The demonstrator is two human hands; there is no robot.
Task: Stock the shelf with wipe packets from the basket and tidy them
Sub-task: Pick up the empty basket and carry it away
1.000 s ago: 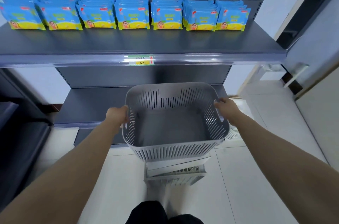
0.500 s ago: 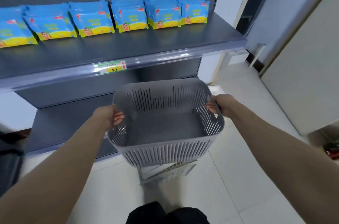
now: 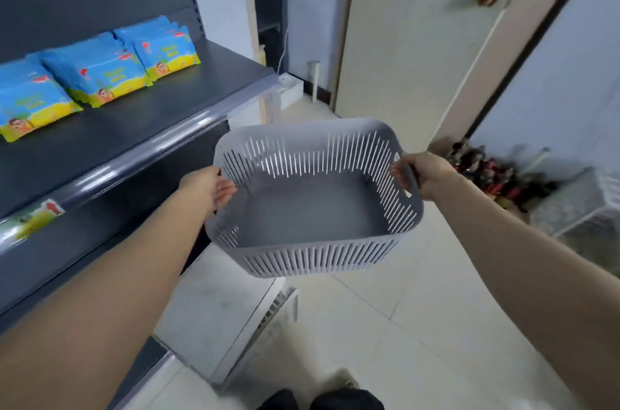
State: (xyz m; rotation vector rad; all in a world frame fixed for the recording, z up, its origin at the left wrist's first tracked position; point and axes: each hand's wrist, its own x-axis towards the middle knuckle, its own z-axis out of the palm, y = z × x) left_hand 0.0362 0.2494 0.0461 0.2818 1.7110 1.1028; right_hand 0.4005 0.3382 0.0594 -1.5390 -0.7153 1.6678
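Centrally in the frame, a grey slotted basket (image 3: 315, 255) hangs in the air above the pale floor (image 3: 419, 325), its bare bottom showing. At its left rim the left hand (image 3: 208, 186) grips with fingers curled inside; the right hand (image 3: 426, 174) clasps the right handle. Blue and yellow wipe packets (image 3: 100, 74) lie in a row on the dark shelf (image 3: 188, 101) at upper left. A cream door (image 3: 419, 40) stands at upper right.

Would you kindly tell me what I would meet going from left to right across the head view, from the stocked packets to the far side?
wipe packets → left hand → grey basket → right hand → dark clutter → white crate
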